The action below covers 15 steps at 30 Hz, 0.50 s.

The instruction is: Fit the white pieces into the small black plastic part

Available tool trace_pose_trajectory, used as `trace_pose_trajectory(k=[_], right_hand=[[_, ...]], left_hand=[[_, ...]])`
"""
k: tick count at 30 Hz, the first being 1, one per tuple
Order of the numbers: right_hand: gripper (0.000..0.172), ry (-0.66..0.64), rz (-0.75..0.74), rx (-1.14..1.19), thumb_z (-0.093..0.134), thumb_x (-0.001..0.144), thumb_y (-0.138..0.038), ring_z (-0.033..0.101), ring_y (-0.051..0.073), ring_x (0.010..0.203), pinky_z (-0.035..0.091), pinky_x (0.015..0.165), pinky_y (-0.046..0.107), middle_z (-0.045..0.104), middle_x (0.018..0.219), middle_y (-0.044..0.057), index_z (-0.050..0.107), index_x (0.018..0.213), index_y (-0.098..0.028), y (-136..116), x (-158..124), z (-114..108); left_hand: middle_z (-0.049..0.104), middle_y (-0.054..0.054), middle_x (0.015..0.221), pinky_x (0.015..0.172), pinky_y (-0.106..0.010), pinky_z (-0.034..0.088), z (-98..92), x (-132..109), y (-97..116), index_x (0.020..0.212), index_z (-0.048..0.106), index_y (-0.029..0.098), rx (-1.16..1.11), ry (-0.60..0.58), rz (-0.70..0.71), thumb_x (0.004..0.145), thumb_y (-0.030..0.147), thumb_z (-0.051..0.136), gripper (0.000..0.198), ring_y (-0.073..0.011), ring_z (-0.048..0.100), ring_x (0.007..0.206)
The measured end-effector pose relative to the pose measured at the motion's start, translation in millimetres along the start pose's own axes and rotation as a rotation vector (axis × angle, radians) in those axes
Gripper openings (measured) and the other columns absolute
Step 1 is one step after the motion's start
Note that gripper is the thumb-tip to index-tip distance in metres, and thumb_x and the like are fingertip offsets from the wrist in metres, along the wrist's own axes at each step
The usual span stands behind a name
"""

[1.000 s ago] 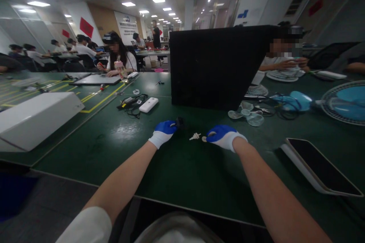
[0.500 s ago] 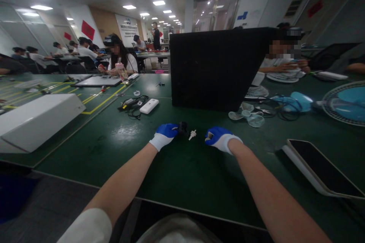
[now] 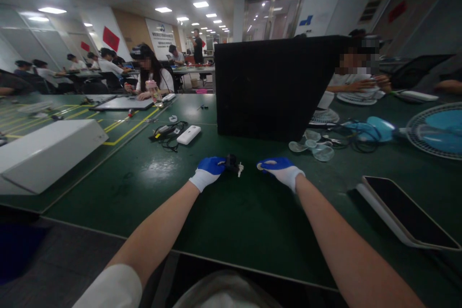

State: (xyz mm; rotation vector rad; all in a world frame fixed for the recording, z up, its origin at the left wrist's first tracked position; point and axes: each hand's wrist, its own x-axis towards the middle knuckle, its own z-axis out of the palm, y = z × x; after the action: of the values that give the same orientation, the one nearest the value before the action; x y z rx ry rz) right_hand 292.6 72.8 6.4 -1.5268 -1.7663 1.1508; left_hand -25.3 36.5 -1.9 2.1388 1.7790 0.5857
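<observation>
My left hand (image 3: 211, 166), in a blue-and-white glove, is closed on a small black part (image 3: 231, 161) just above the green tabletop. At the right side of that black part is a small white plastic piece (image 3: 240, 169) with a thin stem; whether the two are joined I cannot tell. To the right, apart from them, my gloved right hand (image 3: 277, 166) is pinched on a small pale round piece (image 3: 260, 166), mostly covered by the fingers.
A large black box (image 3: 270, 89) stands ahead. Clear fan blades (image 3: 313, 146), cables and blue fan parts (image 3: 378, 128) lie right, beyond a phone (image 3: 411, 211). Left are a white power bank (image 3: 188, 134), black cables (image 3: 168, 132) and a white box (image 3: 54, 151). People sit across the table.
The white plastic piece now sits closer to the black part and more upright. My right hand has turned and shifted slightly left, showing the pale piece at its fingertips. My left hand stays put.
</observation>
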Motion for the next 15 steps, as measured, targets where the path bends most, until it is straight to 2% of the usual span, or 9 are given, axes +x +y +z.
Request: trace_pose_trajectory(k=[3,6,10,12,15], right_hand=[[0.036,0.056,-0.064,0.007,0.078,0.075,-0.054,0.065,0.028,0.112,0.047,0.106,0.049,0.075,0.115,0.004,0.08,0.101,-0.03,-14,-6,7],[0.035,0.05,-0.19,0.015,0.074,0.08,-0.053,0.063,0.029,0.115,0.043,0.11,0.052,0.073,0.118,0.004,0.079,0.106,-0.03,-33,-14,18],[0.032,0.054,-0.337,-0.307,0.056,0.095,-0.049,0.065,0.028,0.106,0.047,0.099,0.049,0.074,0.111,0.005,0.078,0.109,-0.032,-54,-27,36],[0.033,0.044,-0.406,-0.491,0.05,0.098,-0.046,0.066,0.027,0.1,0.048,0.094,0.046,0.074,0.102,0.006,0.078,0.105,-0.031,-60,-32,44],[0.033,0.002,-0.508,-0.648,0.048,0.099,-0.041,0.066,0.024,0.09,0.047,0.088,0.04,0.074,0.09,0.005,0.078,0.094,-0.03,-65,-35,51]], left_hand=[[0.076,-0.005,0.12,0.098,-0.033,0.053,0.4,-1,1,0.119,0.075,0.026,0.013,0.015,0.013,0.095,0.025,0.053,0.033,-0.0234,0.07,0.11],[0.077,-0.004,0.116,0.097,-0.033,0.053,0.4,-4,6,0.117,0.075,0.026,0.026,0.024,0.083,0.095,0.024,0.051,0.033,-0.0216,0.071,0.107],[0.078,-0.003,0.113,0.098,-0.033,0.052,2.5,-9,16,0.113,0.076,0.027,0.051,0.054,0.175,0.096,0.025,0.051,0.031,-0.0205,0.071,0.104],[0.078,-0.003,0.112,0.098,-0.032,0.052,4.3,-11,20,0.113,0.076,0.027,0.038,0.064,0.2,0.096,0.024,0.051,0.031,-0.02,0.071,0.104],[0.079,-0.003,0.11,0.096,-0.031,0.052,7.2,-12,22,0.111,0.077,0.026,0.02,0.057,0.238,0.096,0.024,0.052,0.029,-0.0198,0.072,0.102]])
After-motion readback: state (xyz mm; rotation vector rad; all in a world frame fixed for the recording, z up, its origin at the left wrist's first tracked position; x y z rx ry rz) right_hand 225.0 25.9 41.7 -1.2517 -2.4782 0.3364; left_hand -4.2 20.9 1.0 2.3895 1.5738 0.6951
